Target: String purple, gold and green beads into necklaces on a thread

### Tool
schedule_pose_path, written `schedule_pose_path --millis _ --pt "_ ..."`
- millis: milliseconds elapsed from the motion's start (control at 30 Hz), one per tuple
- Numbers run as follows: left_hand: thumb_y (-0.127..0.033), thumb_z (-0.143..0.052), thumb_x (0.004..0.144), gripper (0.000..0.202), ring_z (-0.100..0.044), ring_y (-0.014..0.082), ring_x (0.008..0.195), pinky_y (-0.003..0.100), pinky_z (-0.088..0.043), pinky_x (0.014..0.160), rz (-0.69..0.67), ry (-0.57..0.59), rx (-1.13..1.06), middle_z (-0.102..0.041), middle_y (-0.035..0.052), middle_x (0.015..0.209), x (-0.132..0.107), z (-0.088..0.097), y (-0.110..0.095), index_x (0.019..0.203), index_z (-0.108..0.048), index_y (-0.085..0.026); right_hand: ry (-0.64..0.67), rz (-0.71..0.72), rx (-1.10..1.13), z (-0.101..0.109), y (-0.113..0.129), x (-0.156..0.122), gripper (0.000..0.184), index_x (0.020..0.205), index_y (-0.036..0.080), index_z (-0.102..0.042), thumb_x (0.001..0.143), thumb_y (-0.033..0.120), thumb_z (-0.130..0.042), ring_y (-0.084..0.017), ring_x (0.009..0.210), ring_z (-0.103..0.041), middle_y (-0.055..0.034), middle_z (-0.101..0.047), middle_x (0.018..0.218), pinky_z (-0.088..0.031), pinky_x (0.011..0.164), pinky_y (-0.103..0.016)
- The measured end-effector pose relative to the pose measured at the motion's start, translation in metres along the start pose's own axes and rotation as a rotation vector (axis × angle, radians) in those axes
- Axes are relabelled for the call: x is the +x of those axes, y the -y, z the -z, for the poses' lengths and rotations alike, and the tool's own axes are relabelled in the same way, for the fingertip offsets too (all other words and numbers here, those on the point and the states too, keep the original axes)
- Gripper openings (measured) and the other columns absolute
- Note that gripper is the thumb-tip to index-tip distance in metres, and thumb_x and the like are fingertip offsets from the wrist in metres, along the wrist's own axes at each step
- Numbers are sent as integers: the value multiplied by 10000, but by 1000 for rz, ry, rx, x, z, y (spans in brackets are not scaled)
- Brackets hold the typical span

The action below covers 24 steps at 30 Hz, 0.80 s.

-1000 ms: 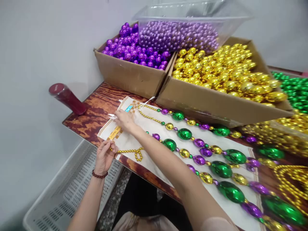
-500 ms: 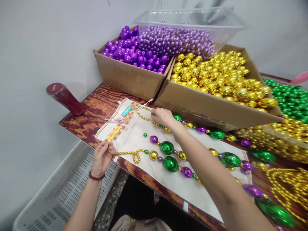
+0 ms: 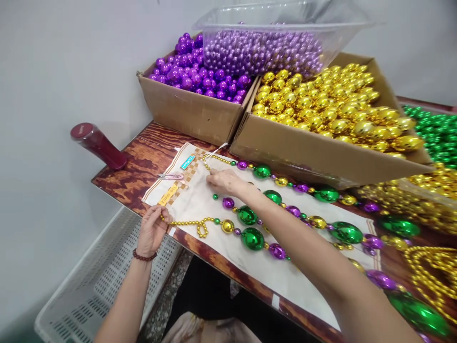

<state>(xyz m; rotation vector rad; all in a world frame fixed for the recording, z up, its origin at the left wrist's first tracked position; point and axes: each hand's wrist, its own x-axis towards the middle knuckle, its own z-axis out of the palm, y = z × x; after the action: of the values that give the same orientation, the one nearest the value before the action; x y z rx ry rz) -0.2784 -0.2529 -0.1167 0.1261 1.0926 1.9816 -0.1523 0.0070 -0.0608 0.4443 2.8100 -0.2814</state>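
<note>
My left hand (image 3: 154,225), with a dark red bead bracelet at the wrist, pinches the end of a small gold bead chain (image 3: 187,223) at the table's front edge. That chain has a small loop and leads right into a strand of big green, gold and purple beads (image 3: 253,238). My right hand (image 3: 224,182) has its fingers closed at the curved end of another gold bead chain (image 3: 205,161) farther back; the fingertips are partly hidden. A loose small green bead (image 3: 215,196) lies in front of it, near a short row starting with a purple bead (image 3: 228,203). All lie on a white towel (image 3: 200,190).
Pink-handled snips (image 3: 173,176) lie on the towel's left end. A dark red bottle (image 3: 100,146) stands at the left corner. Behind are cardboard boxes of purple beads (image 3: 189,71) and gold beads (image 3: 321,102), with a clear tub (image 3: 285,24) on top. A white basket (image 3: 89,281) sits below left.
My right hand has moved left and slightly toward me, baring more of the back strand. My left hand keeps its pinch on the gold chain. The view has shifted slightly.
</note>
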Motion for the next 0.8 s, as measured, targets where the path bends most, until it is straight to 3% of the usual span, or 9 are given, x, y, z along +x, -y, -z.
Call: schedule_pose_path --millis 233,400,567,733,800 --pt "-256 -838 680 213 -589 103 671 227 -490 620 24 -34 7 -645 16 758 3 -2 -2 799 -698 -149 -67 -2 68 -4 -1 -5 217 994 161 -649 890 155 -459 -212 931 -625 -110 -678 1063 -351 675 -272" --pt "-271 -850 664 219 -627 127 734 243 -521 625 -31 -43 82 -682 19 854 -3 -22 -7 797 -716 -161 -156 -72 169 13 -1 -30 208 1028 186 -597 898 180 -434 -166 808 -599 -52 -693 958 -338 636 -247" --pt "-309 -838 692 197 -626 121 736 241 -524 725 -143 122 239 -683 29 760 -10 -73 -18 785 -743 -164 -292 -122 285 57 3 -87 165 942 191 -607 898 202 -449 -145 722 -568 -24 -679 850 -345 628 -242" --pt "-291 -817 720 155 -643 163 904 312 -527 885 -210 393 277 -688 47 896 -18 -141 -29 744 -737 -161 -500 -212 285 106 8 -180 114 893 204 -604 862 227 -497 -127 621 -525 0 -627 716 -360 600 -255" --pt "-287 -802 739 152 -650 144 844 304 -537 846 -198 477 241 -682 31 835 -24 -167 -33 763 -719 -162 -649 -215 272 118 10 -219 100 858 208 -593 852 242 -499 -115 588 -504 2 -606 693 -367 584 -259"
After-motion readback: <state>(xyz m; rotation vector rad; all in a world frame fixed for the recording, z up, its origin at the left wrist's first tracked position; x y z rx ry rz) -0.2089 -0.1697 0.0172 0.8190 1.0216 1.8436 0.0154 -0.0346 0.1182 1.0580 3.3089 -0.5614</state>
